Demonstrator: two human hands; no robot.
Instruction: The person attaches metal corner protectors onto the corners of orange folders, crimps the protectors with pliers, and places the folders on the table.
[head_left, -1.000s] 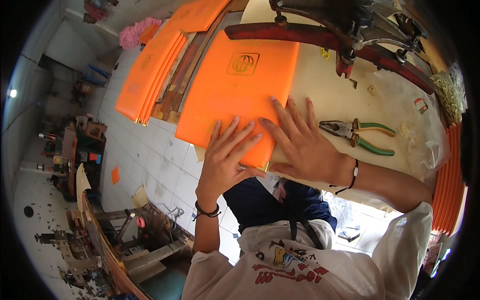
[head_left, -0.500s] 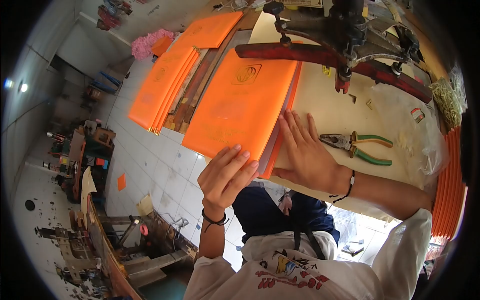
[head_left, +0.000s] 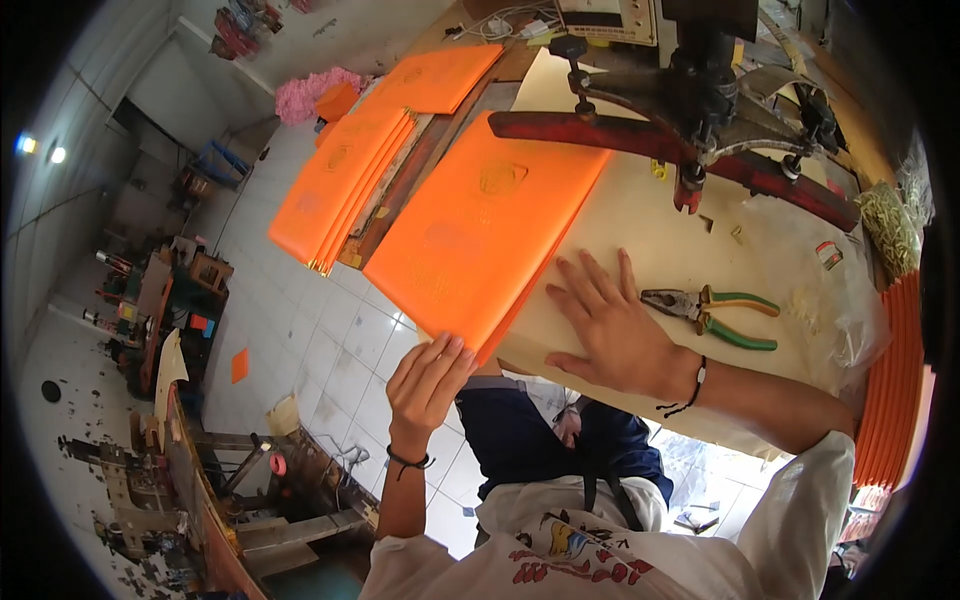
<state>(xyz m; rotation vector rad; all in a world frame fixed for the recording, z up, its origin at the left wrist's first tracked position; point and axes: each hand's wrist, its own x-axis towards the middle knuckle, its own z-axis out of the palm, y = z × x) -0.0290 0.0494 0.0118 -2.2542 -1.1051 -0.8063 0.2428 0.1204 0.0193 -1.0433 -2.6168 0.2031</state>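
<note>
An orange folder (head_left: 480, 215) with a round emblem lies at a slant on the cream work surface, its far end under the dark red clamp bar (head_left: 590, 130). My left hand (head_left: 428, 385) grips its near corner, fingers on top and thumb hidden. My right hand (head_left: 615, 325) rests flat with fingers spread on the cream sheet (head_left: 690, 250), just right of the folder and apart from it. Pliers with green and orange handles (head_left: 715, 312) lie beside that hand's fingertips.
A stack of orange folders (head_left: 345, 180) with brass corners and another orange folder (head_left: 435, 78) lie to the left. Small metal corner pieces, a clear plastic bag (head_left: 830, 300) and upright orange folders (head_left: 900, 370) are on the right. The press (head_left: 705, 85) overhangs the surface.
The folder's cover has closed down, and the folder has turned slightly. My left hand has moved down with its corner. My right hand has come away from the folder's edge.
</note>
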